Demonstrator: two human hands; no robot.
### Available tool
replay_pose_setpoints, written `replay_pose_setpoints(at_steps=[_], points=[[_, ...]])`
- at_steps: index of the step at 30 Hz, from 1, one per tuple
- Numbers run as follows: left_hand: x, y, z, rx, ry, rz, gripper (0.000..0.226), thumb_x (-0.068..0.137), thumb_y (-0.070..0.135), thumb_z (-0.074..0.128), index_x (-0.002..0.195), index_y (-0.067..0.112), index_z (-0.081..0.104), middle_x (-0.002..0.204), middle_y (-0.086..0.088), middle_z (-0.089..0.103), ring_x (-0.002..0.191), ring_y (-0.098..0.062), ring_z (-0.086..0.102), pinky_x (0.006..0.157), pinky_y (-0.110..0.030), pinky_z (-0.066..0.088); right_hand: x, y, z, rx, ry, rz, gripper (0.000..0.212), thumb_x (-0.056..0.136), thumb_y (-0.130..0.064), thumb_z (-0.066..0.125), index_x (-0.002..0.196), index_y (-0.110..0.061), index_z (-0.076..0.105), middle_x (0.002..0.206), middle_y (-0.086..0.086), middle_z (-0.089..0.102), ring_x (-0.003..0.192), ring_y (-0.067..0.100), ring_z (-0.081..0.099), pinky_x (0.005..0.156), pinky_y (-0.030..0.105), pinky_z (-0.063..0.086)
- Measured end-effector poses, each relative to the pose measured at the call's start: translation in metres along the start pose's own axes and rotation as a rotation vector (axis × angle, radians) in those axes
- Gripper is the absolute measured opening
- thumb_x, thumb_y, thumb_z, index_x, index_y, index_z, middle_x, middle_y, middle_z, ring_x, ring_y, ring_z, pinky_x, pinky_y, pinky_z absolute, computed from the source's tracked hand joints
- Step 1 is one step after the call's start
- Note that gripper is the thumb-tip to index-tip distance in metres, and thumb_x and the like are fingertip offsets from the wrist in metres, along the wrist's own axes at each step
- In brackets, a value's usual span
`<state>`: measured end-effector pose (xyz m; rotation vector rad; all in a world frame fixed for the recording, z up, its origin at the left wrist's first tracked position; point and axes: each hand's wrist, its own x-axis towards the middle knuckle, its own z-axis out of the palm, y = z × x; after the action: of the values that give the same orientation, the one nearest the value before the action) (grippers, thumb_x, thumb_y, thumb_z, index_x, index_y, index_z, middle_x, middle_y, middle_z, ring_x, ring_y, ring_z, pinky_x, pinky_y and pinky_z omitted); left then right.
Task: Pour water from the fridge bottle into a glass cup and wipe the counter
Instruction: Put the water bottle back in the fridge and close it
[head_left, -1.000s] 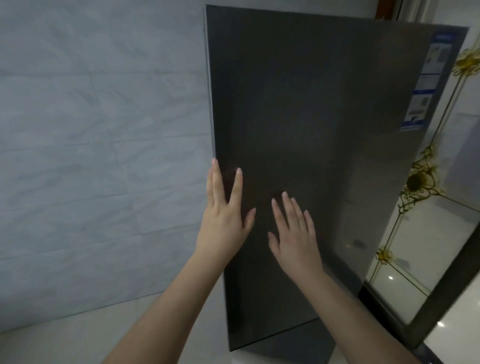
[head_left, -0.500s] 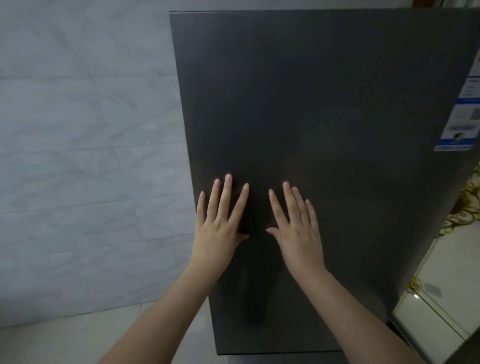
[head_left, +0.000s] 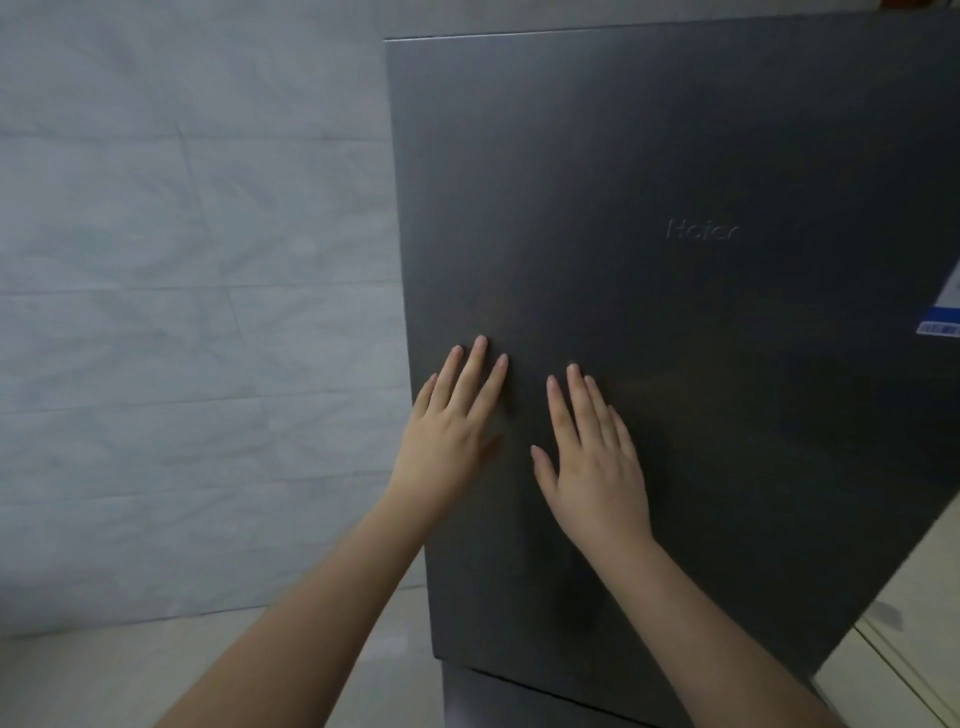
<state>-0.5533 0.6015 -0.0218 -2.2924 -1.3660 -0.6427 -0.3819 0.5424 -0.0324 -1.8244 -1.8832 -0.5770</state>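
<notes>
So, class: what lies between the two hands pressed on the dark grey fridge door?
Head view: only bare dark grey fridge door between left hand and right hand.

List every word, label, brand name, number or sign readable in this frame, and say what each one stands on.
"Haier": raised brand lettering, faint but legible, on the upper right of the dark grey metal fridge door.
White and blue sticker at the door's right edge: cut off by the frame, print and barcode too small and blurred to read.
No other text shows, none on the pale grey tiled wall.
</notes>
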Motion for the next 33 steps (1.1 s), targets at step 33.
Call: replay_pose_setpoints(at_steps=[33], points=[[-0.101,-0.037,-0.073,0.07,-0.442,-0.351,0.06,0.1,0.056,0.01,0.156,0.036,0.009,0.164,0.006,0.012,0.151,-0.017,0.007,0.122,-0.047,0.009,-0.014,-0.077,-0.01,0.213,-0.497,-0.181,0.057,0.102,-0.048,0.018,0.155,-0.026,0.012,0.163,-0.001,0.011,0.15,0.017,0.007,0.12,0.037,0.007]])
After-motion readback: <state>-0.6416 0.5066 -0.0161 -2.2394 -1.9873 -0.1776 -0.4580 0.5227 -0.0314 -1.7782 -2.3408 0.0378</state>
